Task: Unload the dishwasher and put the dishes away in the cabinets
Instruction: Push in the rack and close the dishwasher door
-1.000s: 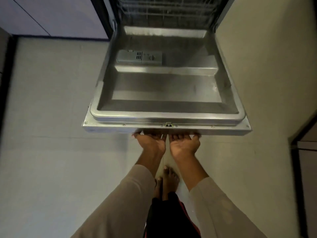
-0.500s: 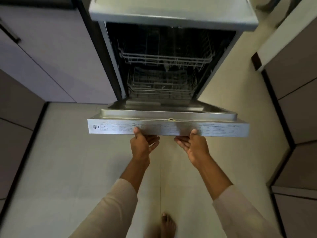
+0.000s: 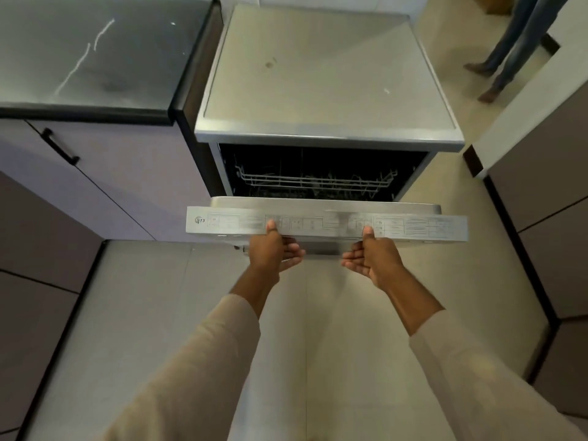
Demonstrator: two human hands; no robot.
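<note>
Raised from its flat-open position of a second ago, the dishwasher door [image 3: 326, 226] is now held partly lifted at centre frame, its control-panel edge turned toward the camera. That edge is gripped by the left hand [image 3: 273, 249] and the right hand [image 3: 372, 256], thumbs on the panel and curled fingers cupped beneath. Behind it, the upper wire rack [image 3: 315, 181] can be seen inside the dark dishwasher cavity; whether any dishes remain there cannot be told. The step in hand is judged to be closing the door: even pressure from both hands should be kept, and fingers drawn clear before the latch meets. A dark countertop [image 3: 89, 55] lies upper left, and a bystander's legs [image 3: 506, 46] stand upper right.
</note>
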